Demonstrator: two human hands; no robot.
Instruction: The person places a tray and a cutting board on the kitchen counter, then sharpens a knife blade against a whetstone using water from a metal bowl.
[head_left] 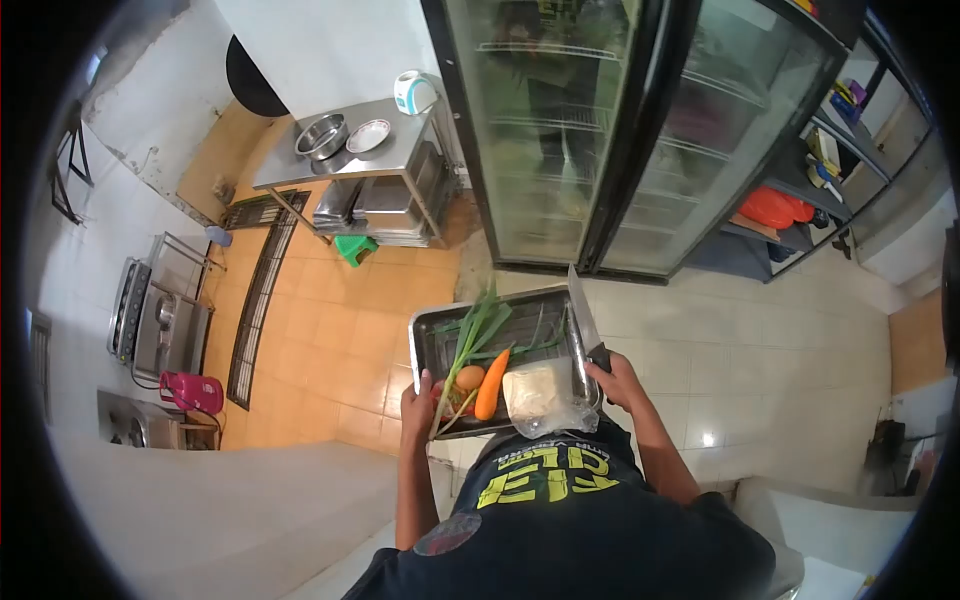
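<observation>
A metal tray (414, 345) is held level in front of my body. My left hand (416, 402) is closed on its left rim, thumb on top. At the opposite rim my right hand (618, 382) grips a knife (582, 310) by its black handle, blade pointing away; its fingers seem to support the tray too, though they are partly hidden. In the tray lie green onions (480, 325), a carrot (492, 385), a brown egg (468, 378) and a pale block in a clear plastic bag (533, 392). Small red items beside the egg are partly covered.
Glass-door fridges (545, 150) stand ahead. A steel table (390, 150) at the left back bears a metal bowl (322, 138) and a plate (368, 136). Further left are a floor grate (262, 300), a stove (130, 310) and a pink gas cylinder (192, 392). Shelves (800, 190) stand right.
</observation>
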